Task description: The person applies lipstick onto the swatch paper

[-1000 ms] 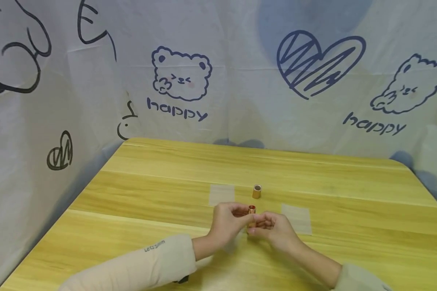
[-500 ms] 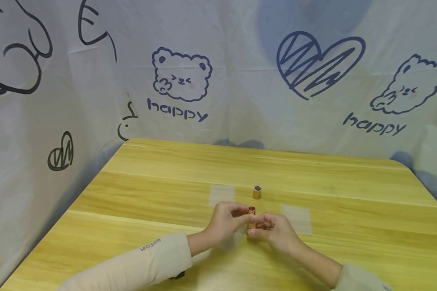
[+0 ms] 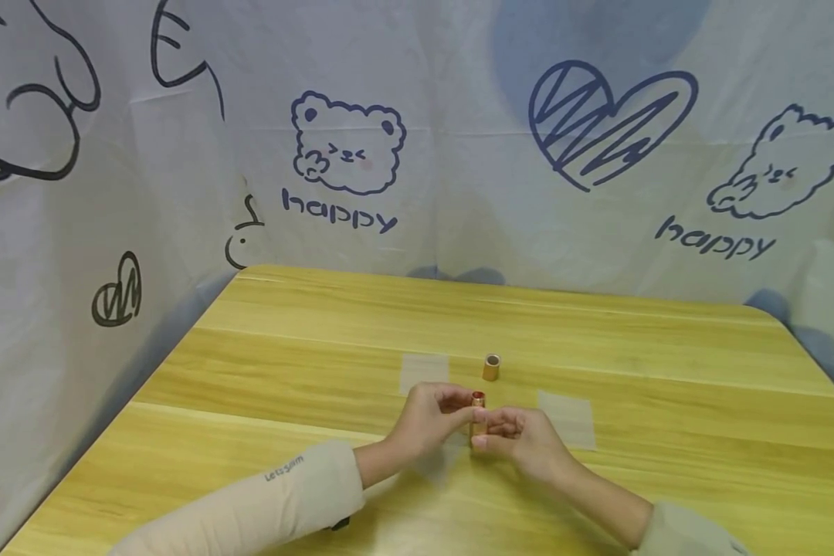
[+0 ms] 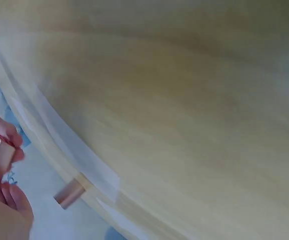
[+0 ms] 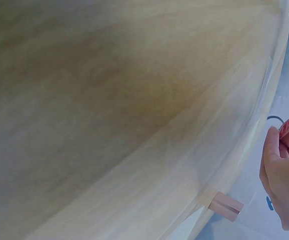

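Observation:
A copper-coloured lipstick (image 3: 479,426) stands upright between both hands near the middle of the table, with red showing at its open top. My left hand (image 3: 424,425) pinches its upper part from the left. Lower down, my right hand (image 3: 531,444) pinches the base between thumb and fingers. The matching lipstick cap (image 3: 490,367) stands behind the hands, its hollow end up. In the left wrist view, fingers partly cover the lipstick (image 4: 0,162); the right wrist view catches its red end (image 5: 286,129) at the right edge.
Pale square patches lie on the wood-grain table (image 3: 306,332): a left patch (image 3: 420,373) and a right patch (image 3: 568,421), with another partly under the left hand. A white cloth (image 3: 459,201) with drawings hangs behind the table's far edge.
Red has become visible at the top of the lipstick. The left hand and the lipstick's top have shifted slightly left, while the right hand and the cap stay in place.

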Demonstrator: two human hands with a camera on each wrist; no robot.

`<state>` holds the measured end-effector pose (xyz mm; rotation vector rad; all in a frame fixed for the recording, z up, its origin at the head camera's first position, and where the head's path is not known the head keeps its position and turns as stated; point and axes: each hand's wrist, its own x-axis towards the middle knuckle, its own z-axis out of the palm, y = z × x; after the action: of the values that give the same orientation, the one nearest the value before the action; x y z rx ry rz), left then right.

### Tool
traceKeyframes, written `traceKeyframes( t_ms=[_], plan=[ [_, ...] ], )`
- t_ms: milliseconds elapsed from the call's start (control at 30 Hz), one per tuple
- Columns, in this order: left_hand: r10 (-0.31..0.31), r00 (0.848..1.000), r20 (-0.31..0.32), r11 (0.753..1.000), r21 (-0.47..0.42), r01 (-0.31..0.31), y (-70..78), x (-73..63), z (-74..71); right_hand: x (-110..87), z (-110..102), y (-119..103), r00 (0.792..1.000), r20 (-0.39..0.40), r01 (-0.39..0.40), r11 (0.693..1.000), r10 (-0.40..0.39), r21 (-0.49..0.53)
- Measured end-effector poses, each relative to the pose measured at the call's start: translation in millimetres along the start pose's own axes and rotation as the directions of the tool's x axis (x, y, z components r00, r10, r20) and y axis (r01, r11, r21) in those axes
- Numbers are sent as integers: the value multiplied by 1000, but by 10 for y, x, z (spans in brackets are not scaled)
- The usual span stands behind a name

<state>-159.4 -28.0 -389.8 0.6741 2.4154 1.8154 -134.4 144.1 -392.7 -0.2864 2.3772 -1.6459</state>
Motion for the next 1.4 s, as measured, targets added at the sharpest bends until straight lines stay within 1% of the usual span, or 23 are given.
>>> traceKeyframes(
  t_ms=[100, 267, 400, 533, 667, 833, 1067, 1267, 1400],
  plan=[
    [-1, 999, -50, 1000, 16, 2, 4, -24, 17, 0, 8, -9, 1000, -25, 4, 1000, -4, -7],
    [0, 992, -125, 1000, 17, 3, 17, -43, 51, 3, 25, -17, 999, -38, 19, 1000, -18, 15],
    [7, 988, -157, 999, 40, -1, 24, -36, 70, 7, 45, -26, 999, -47, 12, 999, -10, 30],
    [10, 986, -168, 998, 56, -1, 38, -34, 69, 12, 54, -36, 998, -61, -2, 1000, 4, 24],
    [-2, 988, -157, 999, 32, 7, 49, -27, 60, 16, 48, -37, 998, -60, -10, 1000, 10, 10],
    [-12, 992, -128, 1000, -13, 10, 46, -7, 41, 34, 36, -24, 999, -48, -7, 1000, 7, -4],
    [-11, 999, -52, 999, -41, 9, 20, 16, -8, 58, 28, -8, 999, -37, 12, 1000, -12, -15],
    [-12, 1000, 20, 997, -76, 13, 1, 38, -45, 64, 25, 16, 999, -12, 32, 999, -32, -3],
    [-10, 999, 45, 999, -51, 13, -19, 56, -64, 71, 25, 25, 999, 0, 49, 999, -49, 3]
  ],
)
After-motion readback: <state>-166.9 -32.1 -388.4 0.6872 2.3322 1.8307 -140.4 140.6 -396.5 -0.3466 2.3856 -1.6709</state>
